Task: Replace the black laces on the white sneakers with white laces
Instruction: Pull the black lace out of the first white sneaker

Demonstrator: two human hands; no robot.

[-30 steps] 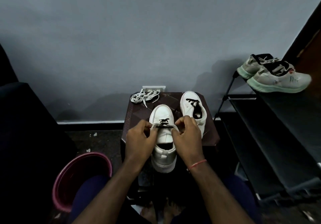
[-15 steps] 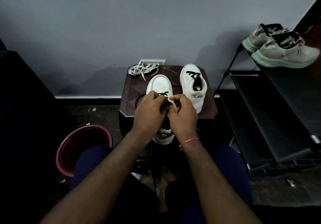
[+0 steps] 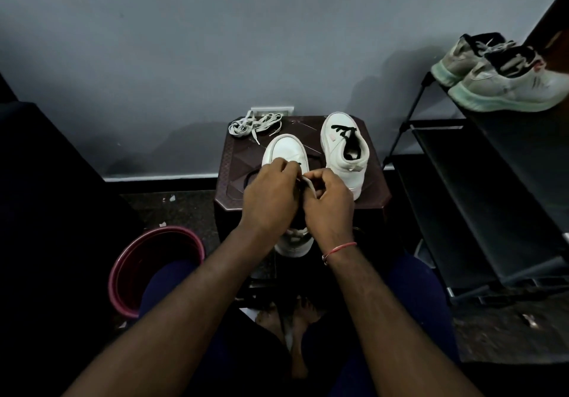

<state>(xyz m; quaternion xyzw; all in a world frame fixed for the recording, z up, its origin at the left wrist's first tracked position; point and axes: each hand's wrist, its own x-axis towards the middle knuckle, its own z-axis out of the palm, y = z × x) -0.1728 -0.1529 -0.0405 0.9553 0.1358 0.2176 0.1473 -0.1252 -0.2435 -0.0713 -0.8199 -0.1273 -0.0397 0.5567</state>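
A white sneaker (image 3: 284, 150) lies toe-away on a dark brown stool (image 3: 234, 162), with both my hands over its lacing. My left hand (image 3: 269, 195) has its fingers curled at the black lace near the toe; the lace there is mostly hidden. My right hand (image 3: 328, 201) pinches the sneaker's white tongue (image 3: 309, 185). A loop of black lace (image 3: 251, 178) trails left on the stool. The second white sneaker (image 3: 341, 153), still with a black lace (image 3: 343, 130), stands at the right. A bundle of white laces (image 3: 254, 125) lies at the stool's back left.
A maroon bucket (image 3: 123, 270) stands on the floor at left. A black shoe rack (image 3: 492, 199) at right carries two grey-green running shoes (image 3: 505, 88) on top. A grey wall (image 3: 215, 42) is behind the stool. My knees and bare feet are below.
My hands have come together over the near sneaker's lacing, covering the black lace. The camera tilted, so the stool sits higher in view than one second ago.
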